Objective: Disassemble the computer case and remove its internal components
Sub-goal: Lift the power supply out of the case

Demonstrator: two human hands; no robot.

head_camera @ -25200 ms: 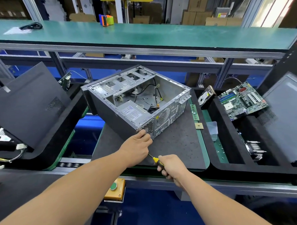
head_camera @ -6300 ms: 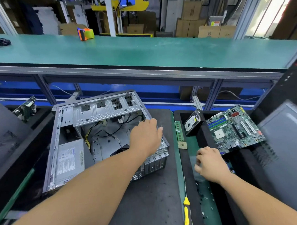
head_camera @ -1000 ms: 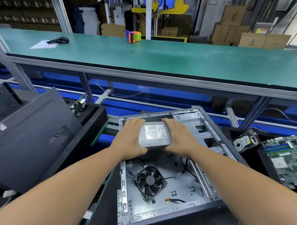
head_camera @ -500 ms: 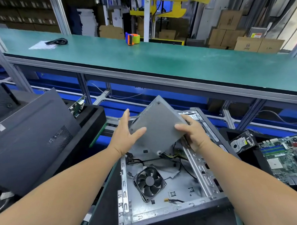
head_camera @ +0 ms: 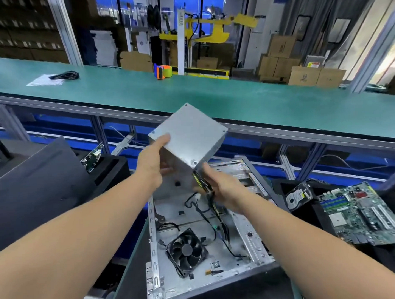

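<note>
the left hand [head_camera: 152, 161] holds the grey power supply [head_camera: 188, 133] up in the air above the open computer case [head_camera: 208, 234], thumb laid over the near corner of its top face and fingers under its side, the box tilted corner-up. the right hand [head_camera: 218, 186] is just below the box's lower corner, fingers curled round the bundle of yellow and black cables [head_camera: 204, 185] that hangs from it down into the case (the hand is blurred, so the exact hold is hard to make out). the case lies on its side on a dark mat, a black fan [head_camera: 186, 250] on its floor. to the right, a hard drive [head_camera: 299, 195] leans in a black foam tray beside a green motherboard [head_camera: 360, 213]; their labels are too small to read. a dark side panel [head_camera: 36, 186] leans at the left. on the green bench [head_camera: 235, 98] behind sits an orange tape dispenser [head_camera: 163, 71]; cardboard boxes [head_camera: 306, 75] beyond carry unreadable printing.
</note>
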